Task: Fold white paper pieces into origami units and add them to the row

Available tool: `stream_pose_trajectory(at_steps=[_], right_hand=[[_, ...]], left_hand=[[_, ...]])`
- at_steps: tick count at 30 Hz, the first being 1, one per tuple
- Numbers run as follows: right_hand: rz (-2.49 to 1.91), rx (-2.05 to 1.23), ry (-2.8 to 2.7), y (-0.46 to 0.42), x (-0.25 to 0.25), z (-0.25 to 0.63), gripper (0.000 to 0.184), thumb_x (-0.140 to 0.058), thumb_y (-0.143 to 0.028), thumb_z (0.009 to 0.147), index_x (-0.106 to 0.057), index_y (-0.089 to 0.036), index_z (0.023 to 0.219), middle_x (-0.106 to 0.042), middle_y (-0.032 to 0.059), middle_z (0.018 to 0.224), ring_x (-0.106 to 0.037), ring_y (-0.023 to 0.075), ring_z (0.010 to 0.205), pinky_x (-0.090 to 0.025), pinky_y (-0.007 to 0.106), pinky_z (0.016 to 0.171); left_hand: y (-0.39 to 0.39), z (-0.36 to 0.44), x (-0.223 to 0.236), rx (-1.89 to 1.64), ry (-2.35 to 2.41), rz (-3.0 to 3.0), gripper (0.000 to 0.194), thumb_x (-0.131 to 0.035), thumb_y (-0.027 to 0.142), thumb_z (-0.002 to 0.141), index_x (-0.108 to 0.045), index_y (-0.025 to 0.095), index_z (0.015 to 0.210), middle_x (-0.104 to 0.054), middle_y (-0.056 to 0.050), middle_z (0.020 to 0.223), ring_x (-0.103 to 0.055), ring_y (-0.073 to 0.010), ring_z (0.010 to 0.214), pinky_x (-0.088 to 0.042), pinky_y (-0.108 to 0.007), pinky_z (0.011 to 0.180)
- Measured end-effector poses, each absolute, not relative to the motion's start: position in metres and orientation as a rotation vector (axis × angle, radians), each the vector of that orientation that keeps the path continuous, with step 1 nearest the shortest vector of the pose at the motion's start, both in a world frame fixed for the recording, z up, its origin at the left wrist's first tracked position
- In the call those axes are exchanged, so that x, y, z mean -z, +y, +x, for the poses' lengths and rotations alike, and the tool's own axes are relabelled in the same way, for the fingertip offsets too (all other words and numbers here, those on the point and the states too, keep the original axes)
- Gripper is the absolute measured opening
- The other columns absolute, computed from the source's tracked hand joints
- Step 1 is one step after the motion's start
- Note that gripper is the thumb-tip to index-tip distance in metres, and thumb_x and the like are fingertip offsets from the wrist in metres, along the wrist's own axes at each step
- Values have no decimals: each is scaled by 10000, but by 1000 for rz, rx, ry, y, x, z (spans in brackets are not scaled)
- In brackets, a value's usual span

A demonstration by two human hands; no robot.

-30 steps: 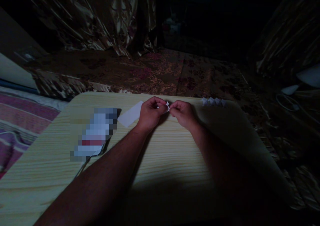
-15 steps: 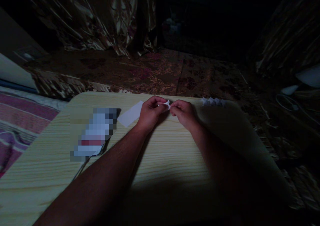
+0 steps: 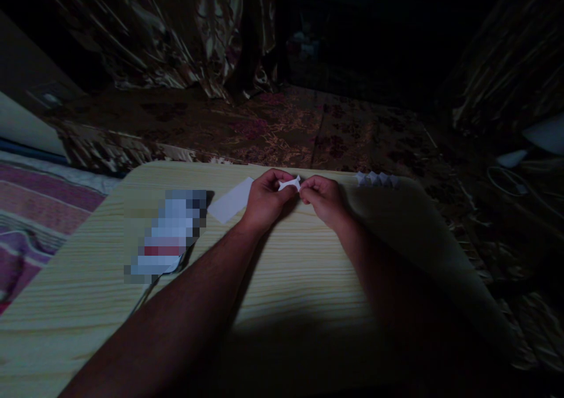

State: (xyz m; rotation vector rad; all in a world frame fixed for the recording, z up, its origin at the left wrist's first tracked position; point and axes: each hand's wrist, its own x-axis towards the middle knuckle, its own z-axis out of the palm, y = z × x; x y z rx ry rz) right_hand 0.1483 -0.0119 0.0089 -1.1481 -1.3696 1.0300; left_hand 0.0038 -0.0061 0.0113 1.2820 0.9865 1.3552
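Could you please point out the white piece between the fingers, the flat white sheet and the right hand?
White piece point(image 3: 291, 183): head view, middle of its exposed part.
Flat white sheet point(image 3: 231, 200): head view, middle of its visible surface.
Right hand point(image 3: 325, 197): head view, its back.

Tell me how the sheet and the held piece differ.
The sheet lies on the table, while the left hand holds the piece. The sheet looks flat; the piece looks folded, with a pointed tip. More of the sheet shows than of the piece. Both look pale.
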Motion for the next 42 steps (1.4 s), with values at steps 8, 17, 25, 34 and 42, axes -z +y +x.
stream_pose_trajectory(at_steps=[8, 17, 25, 34, 42], right_hand=[[-1129, -1022, -1393, -12, -8, 148, 110, -602, -271, 689, -605, -167, 724, -556, -33, 569, -483, 101, 533, -355, 227, 516], [-1185, -974, -1362, -12, -11, 147, 104, -595, -277, 687, -581, -173, 688, -537, -36, 556, -463, 97, 528, -347, 227, 516], [-1190, -1043, -1268, -10, -11, 146, 110, -598, -282, 708, -571, -176, 726, -523, -42, 527, -470, 91, 504, -372, 226, 520], [-1137, -605, -1483, -21, -17, 139, 393, -599, -134, 683, -520, -227, 1057, -567, 67, 1211, -581, 147, 912, -476, 240, 635], [-1137, -375, -1739, -24, -20, 142, 199, -564, -106, 739, -573, -229, 895, -601, 49, 1161, -550, 196, 1057, -481, 299, 717]], left_hand=[[-5, 3, -10, -1368, 1014, 1324, 199, -690, 210, 661, -625, 166, 844, -640, -1, 766, -528, -94, 613, -398, -199, 557], [-5, 4, -12, -1341, 935, 1322, 252, -707, 169, 632, -622, 161, 869, -656, -17, 831, -572, -108, 690, -443, -221, 633], [-7, 4, -14, -1350, 841, 1239, 410, -695, 138, 632, -588, 188, 1025, -643, -3, 791, -569, -100, 628, -447, -215, 585], [-4, 4, -11, -1375, 921, 1207, 418, -682, 160, 625, -635, 169, 1040, -665, -38, 847, -610, -135, 712, -483, -247, 654], [-6, 3, -15, -1325, 882, 1100, 361, -653, 172, 643, -666, 151, 1004, -643, -14, 746, -580, -108, 591, -471, -236, 581]])
